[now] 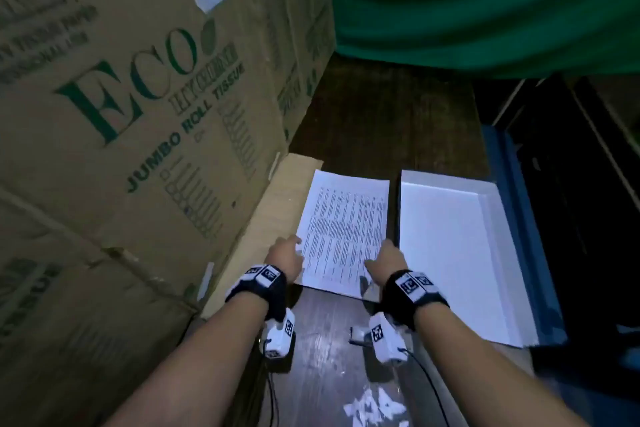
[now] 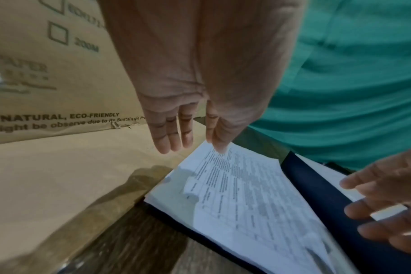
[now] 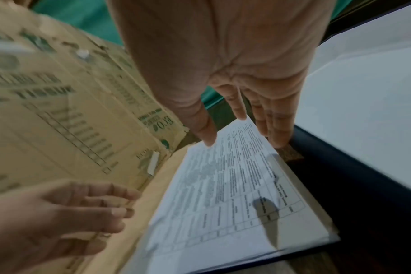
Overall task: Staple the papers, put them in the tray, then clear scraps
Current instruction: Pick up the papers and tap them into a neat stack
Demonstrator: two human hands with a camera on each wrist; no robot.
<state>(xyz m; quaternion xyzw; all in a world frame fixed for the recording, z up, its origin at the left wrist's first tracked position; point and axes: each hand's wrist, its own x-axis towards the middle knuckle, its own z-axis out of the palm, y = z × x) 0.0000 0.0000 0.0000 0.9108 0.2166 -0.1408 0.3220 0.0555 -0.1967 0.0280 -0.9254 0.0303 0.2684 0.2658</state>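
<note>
Since the papers (image 1: 343, 229) lie flat on the dark table (image 1: 381, 114), just left of the white tray (image 1: 450, 253), a thin, floppy, light stack is judged. The left hand (image 1: 285, 258) and right hand (image 1: 388, 260) are held flat-fingered at its near corners, nothing gripped. Both side edges should be pinched to prevent fanning.
</note>
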